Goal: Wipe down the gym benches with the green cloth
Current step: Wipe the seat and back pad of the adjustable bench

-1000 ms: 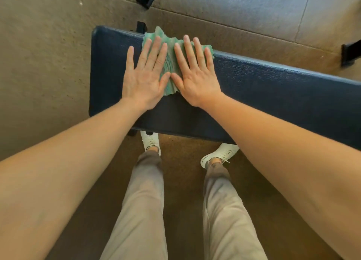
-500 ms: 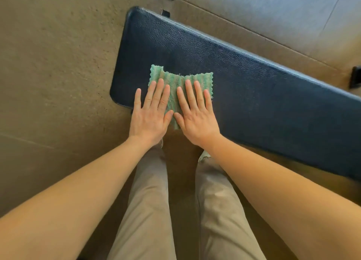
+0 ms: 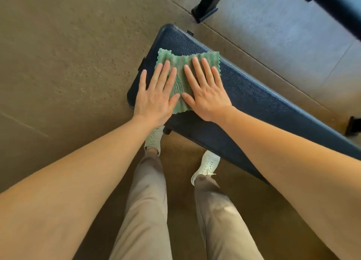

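I see left hand (image 3: 154, 101) and right hand (image 3: 207, 95) side by side, fingers straight, palms pressing green cloth (image 3: 181, 79) flat on dark blue desk (image 3: 254, 103) near its end.

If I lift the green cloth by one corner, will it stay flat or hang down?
It would probably hang limp: the cloth ripples between the left hand and right hand. It looks thin, so likely light. On the bench's vinyl-like pad it may slide.

A dark blue padded bench (image 3: 257, 107) is set on a brown speckled floor (image 3: 68, 54). A green cloth (image 3: 183, 64) is spread flat on its top near the rounded end.
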